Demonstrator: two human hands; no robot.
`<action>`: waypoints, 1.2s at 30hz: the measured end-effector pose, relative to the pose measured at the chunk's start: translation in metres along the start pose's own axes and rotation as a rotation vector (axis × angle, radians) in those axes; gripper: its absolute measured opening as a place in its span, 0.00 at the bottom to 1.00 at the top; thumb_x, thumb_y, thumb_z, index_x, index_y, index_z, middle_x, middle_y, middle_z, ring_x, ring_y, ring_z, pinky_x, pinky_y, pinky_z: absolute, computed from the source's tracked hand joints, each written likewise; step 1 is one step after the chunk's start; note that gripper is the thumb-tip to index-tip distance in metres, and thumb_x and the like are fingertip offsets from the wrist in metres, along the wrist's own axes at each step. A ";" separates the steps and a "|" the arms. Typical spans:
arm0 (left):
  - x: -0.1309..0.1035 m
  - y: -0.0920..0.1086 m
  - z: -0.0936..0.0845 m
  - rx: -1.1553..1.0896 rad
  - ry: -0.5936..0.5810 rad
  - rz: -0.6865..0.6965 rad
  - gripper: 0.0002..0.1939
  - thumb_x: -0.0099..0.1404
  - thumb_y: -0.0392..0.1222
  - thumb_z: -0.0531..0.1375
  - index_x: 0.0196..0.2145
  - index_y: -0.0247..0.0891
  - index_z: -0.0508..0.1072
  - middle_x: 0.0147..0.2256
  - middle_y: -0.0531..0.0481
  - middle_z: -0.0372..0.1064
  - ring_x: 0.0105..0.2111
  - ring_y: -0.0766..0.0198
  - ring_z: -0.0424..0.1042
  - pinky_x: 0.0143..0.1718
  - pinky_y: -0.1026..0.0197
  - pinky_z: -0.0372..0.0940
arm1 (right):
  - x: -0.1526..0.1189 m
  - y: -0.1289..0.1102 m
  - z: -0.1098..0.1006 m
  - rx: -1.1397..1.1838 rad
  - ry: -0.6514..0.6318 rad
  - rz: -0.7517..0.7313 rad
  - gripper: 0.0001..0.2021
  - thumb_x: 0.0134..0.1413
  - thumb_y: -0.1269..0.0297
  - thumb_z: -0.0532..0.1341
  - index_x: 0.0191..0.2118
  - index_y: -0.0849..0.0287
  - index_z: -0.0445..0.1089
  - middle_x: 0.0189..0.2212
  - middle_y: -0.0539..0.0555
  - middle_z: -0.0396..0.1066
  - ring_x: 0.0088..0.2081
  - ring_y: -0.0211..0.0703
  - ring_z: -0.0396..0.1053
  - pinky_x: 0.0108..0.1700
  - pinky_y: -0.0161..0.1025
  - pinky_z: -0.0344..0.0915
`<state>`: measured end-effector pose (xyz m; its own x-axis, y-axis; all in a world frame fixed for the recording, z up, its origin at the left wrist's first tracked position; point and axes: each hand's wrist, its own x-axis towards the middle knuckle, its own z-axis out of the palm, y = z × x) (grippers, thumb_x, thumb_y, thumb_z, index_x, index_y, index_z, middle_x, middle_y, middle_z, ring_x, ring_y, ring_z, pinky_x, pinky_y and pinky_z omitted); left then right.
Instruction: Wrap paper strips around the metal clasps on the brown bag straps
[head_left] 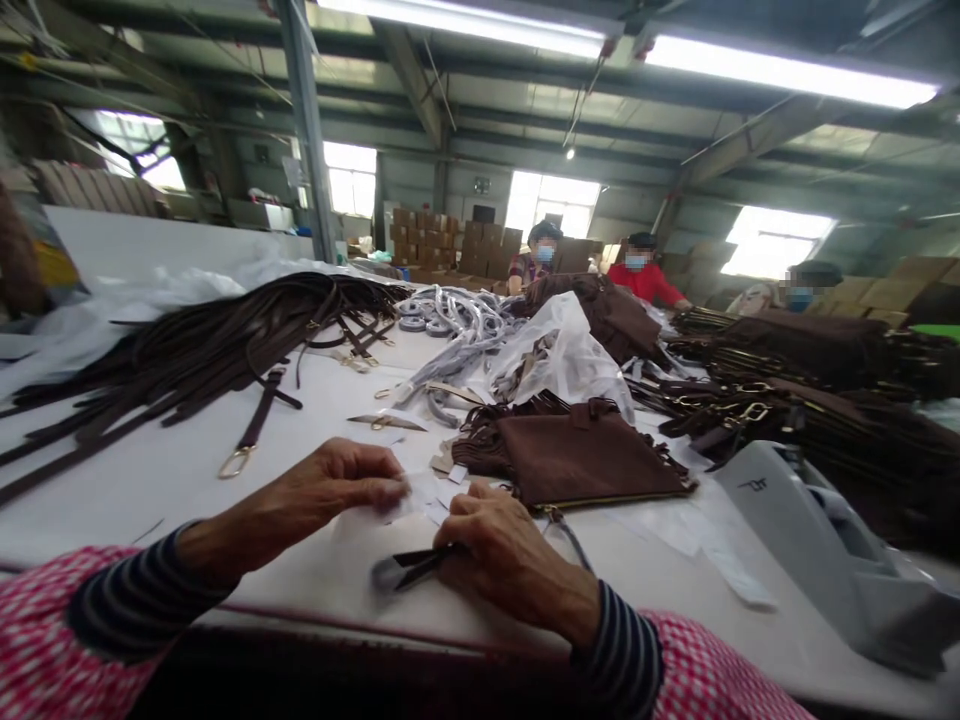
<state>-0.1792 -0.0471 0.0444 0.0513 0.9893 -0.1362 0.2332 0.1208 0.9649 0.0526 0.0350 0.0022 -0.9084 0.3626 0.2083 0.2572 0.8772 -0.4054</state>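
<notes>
My left hand (341, 480) has its fingertips pinched on a thin, whitish translucent sheet (409, 495), blurred where it hangs over the table. Close beside it, my right hand (510, 550) is curled with thumb and fingers together. A black two-pronged thing (424, 565) sticks out of it to the left, with a blurred grey curve behind; its kind is not clear. Just beyond my right hand lies a flat dark brown bag (585, 455) with a fringe and a brass-coloured zip. Small paper tags (450, 470) lie between the hands and the bag.
Dark brown straps (225, 340) heap at the left, one with a gold clasp (236, 462). Grey wrapped rings (450, 315) and a plastic bag (566, 350) lie mid-table. A grey tape dispenser (810, 550) stands at right, before piled brown bags (810, 350). Several masked people work opposite.
</notes>
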 end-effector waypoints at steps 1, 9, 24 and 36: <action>0.000 -0.001 -0.001 0.001 0.006 0.014 0.14 0.61 0.50 0.67 0.30 0.36 0.77 0.27 0.52 0.71 0.29 0.67 0.64 0.33 0.66 0.58 | 0.000 0.001 0.000 0.055 0.039 0.014 0.03 0.59 0.65 0.66 0.37 0.57 0.78 0.34 0.53 0.73 0.41 0.45 0.65 0.43 0.39 0.57; -0.002 -0.006 -0.012 0.061 0.085 0.030 0.14 0.62 0.50 0.66 0.30 0.35 0.75 0.23 0.55 0.66 0.23 0.70 0.56 0.24 0.66 0.48 | -0.003 0.015 -0.023 0.642 0.250 0.239 0.11 0.59 0.62 0.63 0.47 0.57 0.76 0.33 0.49 0.70 0.35 0.39 0.63 0.37 0.35 0.56; -0.001 -0.010 -0.012 0.099 0.056 0.063 0.17 0.65 0.51 0.63 0.27 0.35 0.74 0.22 0.53 0.69 0.21 0.70 0.56 0.22 0.66 0.47 | 0.002 0.013 -0.024 0.787 0.211 0.234 0.13 0.60 0.55 0.64 0.37 0.60 0.78 0.25 0.47 0.59 0.28 0.35 0.53 0.30 0.35 0.48; -0.001 -0.007 -0.008 0.075 0.042 0.088 0.19 0.65 0.55 0.63 0.29 0.34 0.76 0.23 0.52 0.69 0.22 0.69 0.60 0.24 0.66 0.51 | 0.003 0.011 -0.024 0.827 0.129 0.246 0.12 0.59 0.56 0.64 0.34 0.61 0.77 0.25 0.47 0.58 0.28 0.35 0.52 0.30 0.35 0.49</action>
<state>-0.1885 -0.0482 0.0391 0.0342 0.9986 -0.0406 0.3020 0.0284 0.9529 0.0610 0.0530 0.0199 -0.8011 0.5886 0.1087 0.0741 0.2777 -0.9578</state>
